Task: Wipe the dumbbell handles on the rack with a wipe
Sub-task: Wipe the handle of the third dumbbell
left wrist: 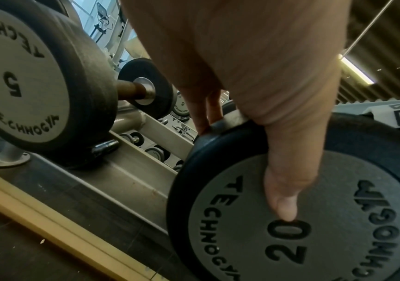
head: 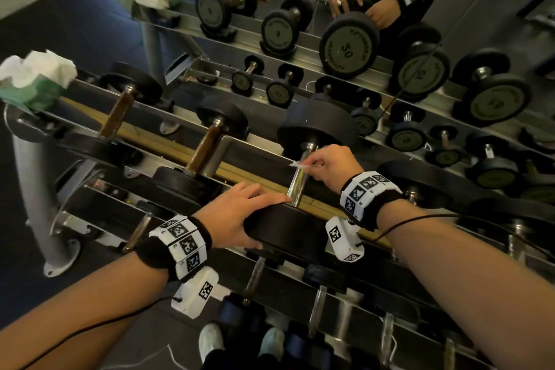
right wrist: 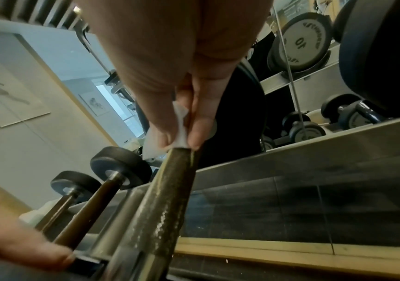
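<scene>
The left wrist view alone shows "20" on the dumbbell's near plate (left wrist: pixel 314 218), which the left hand (head: pixel 237 216) clasps, thumb on its face. On the rack's (head: pixel 168 117) top shelf, the right hand (head: pixel 327 167) pinches a white wipe (right wrist: pixel 180 121) around the handle (head: pixel 300 177). A green tub (head: pixel 33 93), probably wipes, sits at the rack's left end.
</scene>
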`<state>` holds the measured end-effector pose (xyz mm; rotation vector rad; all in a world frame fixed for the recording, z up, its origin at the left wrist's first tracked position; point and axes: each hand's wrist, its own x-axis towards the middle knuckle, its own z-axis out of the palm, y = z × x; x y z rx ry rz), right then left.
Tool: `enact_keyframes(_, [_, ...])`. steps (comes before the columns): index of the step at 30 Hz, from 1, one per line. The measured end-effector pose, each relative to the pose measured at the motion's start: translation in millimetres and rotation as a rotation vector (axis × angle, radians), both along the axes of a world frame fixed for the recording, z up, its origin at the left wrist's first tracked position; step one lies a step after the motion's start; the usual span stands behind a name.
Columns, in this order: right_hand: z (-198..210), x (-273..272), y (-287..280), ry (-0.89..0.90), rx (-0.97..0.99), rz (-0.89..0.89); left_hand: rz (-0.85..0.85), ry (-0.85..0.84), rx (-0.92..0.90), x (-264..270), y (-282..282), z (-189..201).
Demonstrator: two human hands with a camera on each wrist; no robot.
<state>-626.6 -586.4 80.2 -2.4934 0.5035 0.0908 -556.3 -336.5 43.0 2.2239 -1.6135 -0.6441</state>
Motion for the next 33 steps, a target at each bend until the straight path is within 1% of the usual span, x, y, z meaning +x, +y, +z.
enact_keyframes(2, [3.8,-1.6,5.5,0.077,0.057,0.050,0.000,0.006,0.002,0.2,-0.5,-1.1])
enact_keyframes(5, [4.5,-7.9,12.0,0.135,0.159,0.085,0.010,0.018,0.000,-0.4,-0.7,-2.9])
enact_keyframes(7, [2.0,-12.7,14.1,0.191,0.193,0.132,0.019,0.029,-0.009,-0.6,-0.5,-3.5])
enact_keyframes(9, [-1.6,-17.2,12.8,0.260,0.225,0.216,0.026,0.035,-0.014,-1.0,-0.4,-4.0])
enact_keyframes(11, [-4.1,-20.7,10.7,0.284,0.206,0.335,0.033,0.038,-0.016,-1.5,-0.1,-4.7])
enact_keyframes(12, [-6.0,-21.4,8.5,0.258,0.210,0.341,0.036,0.039,-0.017,-1.6,0.2,-5.1])
enact_keyframes(13, [-7.5,-20.9,4.6,0.209,0.253,0.283,0.038,0.038,-0.018,-1.4,0.1,-5.5])
enact_keyframes(15, [-9.1,-19.0,-6.9,0.050,0.340,0.088,0.041,0.041,-0.023,-1.3,0.1,-6.3])
enact_keyframes(16, [-10.2,-17.4,-12.9,-0.028,0.332,0.020,0.043,0.042,-0.027,-1.0,0.1,-6.7])
enact_keyframes(17, [-11.5,-16.3,-17.9,-0.084,0.269,-0.007,0.042,0.041,-0.029,-1.1,0.0,-7.1])
enact_keyframes(19, [-14.9,-15.9,-22.3,-0.133,0.095,0.020,0.040,0.038,-0.029,-1.0,-0.4,-7.8])
enact_keyframes(20, [-17.4,-15.6,-21.8,-0.149,0.038,0.031,0.040,0.040,-0.029,-0.9,-0.2,-8.4])
enact_keyframes(24, [-29.9,-13.3,-17.0,-0.200,0.067,-0.043,0.038,0.059,-0.035,0.1,-0.2,-10.5])
enact_keyframes(26, [-34.0,-13.7,-15.2,-0.186,0.035,0.011,0.038,0.070,-0.033,-0.1,0.2,-10.0])
enact_keyframes(29, [-32.8,-20.0,-11.3,-0.142,0.031,0.180,0.045,0.078,-0.020,-0.3,-0.3,-6.1])
enact_keyframes(31, [-28.6,-25.0,-6.6,-0.046,0.036,0.323,0.050,0.071,-0.016,-0.8,-0.6,-3.7])
enact_keyframes(33, [-20.2,-25.4,-2.4,0.051,0.023,0.417,0.055,0.068,-0.009,-2.0,-0.5,-2.5])
